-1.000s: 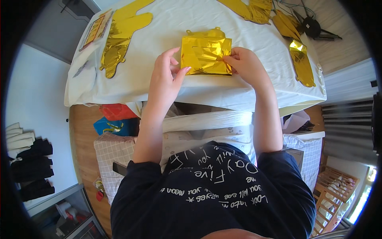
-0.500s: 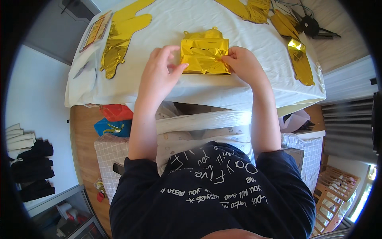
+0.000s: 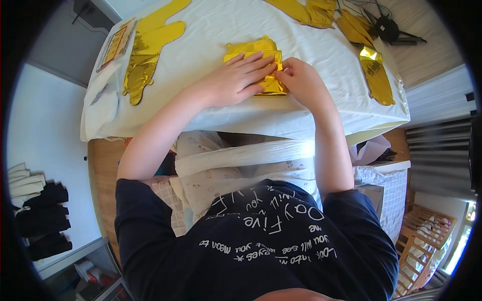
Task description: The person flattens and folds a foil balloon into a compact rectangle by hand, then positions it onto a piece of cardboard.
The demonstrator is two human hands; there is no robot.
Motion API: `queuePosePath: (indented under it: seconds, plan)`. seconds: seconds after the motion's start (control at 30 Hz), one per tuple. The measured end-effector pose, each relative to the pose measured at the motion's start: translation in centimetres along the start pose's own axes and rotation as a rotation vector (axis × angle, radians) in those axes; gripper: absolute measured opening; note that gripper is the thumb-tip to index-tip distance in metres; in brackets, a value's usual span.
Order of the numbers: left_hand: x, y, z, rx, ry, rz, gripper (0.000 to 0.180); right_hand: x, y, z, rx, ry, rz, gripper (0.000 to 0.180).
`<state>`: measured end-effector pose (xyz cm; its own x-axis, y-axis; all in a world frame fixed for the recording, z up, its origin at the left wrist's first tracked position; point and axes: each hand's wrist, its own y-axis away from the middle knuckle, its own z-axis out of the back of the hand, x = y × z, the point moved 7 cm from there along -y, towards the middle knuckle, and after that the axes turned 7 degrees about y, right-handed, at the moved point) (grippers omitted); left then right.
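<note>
A folded gold foil balloon (image 3: 272, 89) lies near the front edge of the table, a small tab sticking up at its far side. My left hand (image 3: 232, 81) rests flat across it with the fingers stretched out, covering much of its left and middle. At the balloon's right edge, my right hand (image 3: 299, 79) pinches the foil between thumb and fingers.
The table wears a white cloth (image 3: 196, 55). More flat gold balloons lie at the left (image 3: 145, 57), far right (image 3: 309, 12) and right (image 3: 375, 75). A printed flat package (image 3: 115, 45) sits far left. A black device with cables (image 3: 386, 29) stands beyond the right side.
My left hand has moved right, from beside the balloon to flat on top of it. My right hand still pinches the right edge.
</note>
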<state>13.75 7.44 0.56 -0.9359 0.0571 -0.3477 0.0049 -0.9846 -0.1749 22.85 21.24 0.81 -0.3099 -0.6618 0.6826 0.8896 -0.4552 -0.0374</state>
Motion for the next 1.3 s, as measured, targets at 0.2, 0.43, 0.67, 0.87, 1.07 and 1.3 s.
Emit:
queuePosePath:
  seconds: [0.2, 0.43, 0.67, 0.87, 1.07, 1.3]
  plan:
    - [-0.1, 0.3, -0.3, 0.000, -0.132, 0.010, 0.058, 0.5, 1.9, 0.8, -0.107, -0.157, -0.035, 0.028]
    - [0.1, 0.3, -0.6, 0.089, -0.080, 0.054, 0.060, 3.4, 9.3, -0.2, -0.403, 0.265, 0.583, 0.033]
    - [0.2, 0.2, -0.6, 0.097, -0.096, 0.048, 0.063, 2.1, 10.5, -2.1, -0.341, 0.433, 0.645, 0.043]
    - [0.1, 0.3, -0.8, 0.071, -0.169, 0.029, 0.066, 1.9, 10.5, -2.2, -0.362, 0.436, 0.663, 0.045]
    - [1.5, -0.1, 0.0, -0.007, 0.182, 0.086, 0.067, 4.3, 9.6, -1.1, -0.353, 0.444, 0.674, 0.039]
    - [2.6, 1.8, 3.0, -0.053, 0.153, 0.066, 0.063, 5.0, 8.0, -1.1, -0.335, 0.533, 0.751, 0.022]
